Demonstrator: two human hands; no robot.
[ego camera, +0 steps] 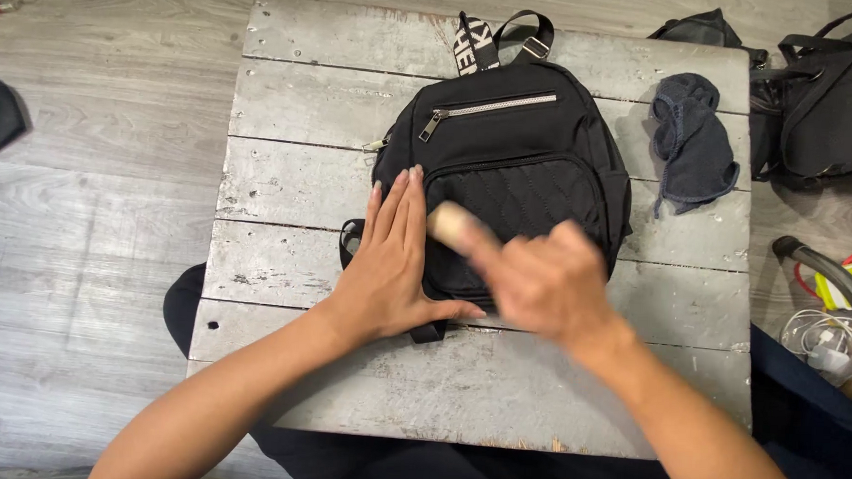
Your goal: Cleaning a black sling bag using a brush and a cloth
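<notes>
Two bare hands work over a weathered grey plank bench (pixel 298 100), seen from above. At far left, grey wood-look floor (pixel 83 205) runs beside the bench.

Left hand (pixel 391 267): lies flat, palm down, fingers (pixel 401 200) extended and close together, released and grasping nothing. It presses on the left edge of a small black backpack (pixel 516 148), with the thumb along the pack's lower edge.

Backpack: lies front-up at the bench's middle, top handle (pixel 512 32) pointing away from the person. A silver zipper (pixel 489 108) crosses the upper front and appears closed; a quilted pocket (pixel 523 201) sits below it.

Right hand (pixel 539 278): motion-blurred, raised over the lower front of the backpack. The fingers are curled, and a pale, rounded shape (pixel 451 223) shows at their tip; blur prevents telling whether it is a held thing or a finger, so the grasp cannot be told.

Further right, a crumpled dark blue cloth (pixel 693 146) rests on the bench, apart from the backpack. Beyond the bench edge, another black bag (pixel 834 104) sits on the floor.
</notes>
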